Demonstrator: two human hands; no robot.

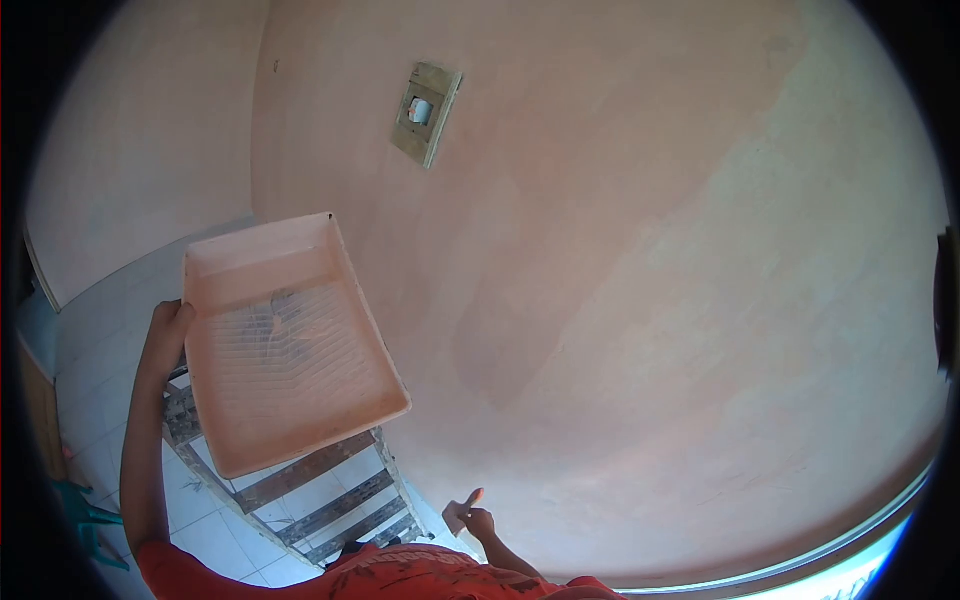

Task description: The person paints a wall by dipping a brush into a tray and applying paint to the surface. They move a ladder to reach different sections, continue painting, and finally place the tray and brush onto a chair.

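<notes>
My left hand (170,335) is closed on the left rim of a paint tray (300,390), its thumb over the edge. The tray is coated pale pink-orange, with a ridged slope and bare greyish patches near the middle. Low in the view, close to the wall, my right hand (481,523) is closed round what looks like a small paintbrush (457,516) with a flat, pinkish-brown head. Details of the brush are too small to make out.
Below the tray stands a ladder (345,505) with paint-spotted rungs on a tiled floor (105,380). A pink wall (620,300) with damp-looking darker patches fills the right. It has a square-holed fixture (412,140). A green plastic stool (92,520) is at lower left.
</notes>
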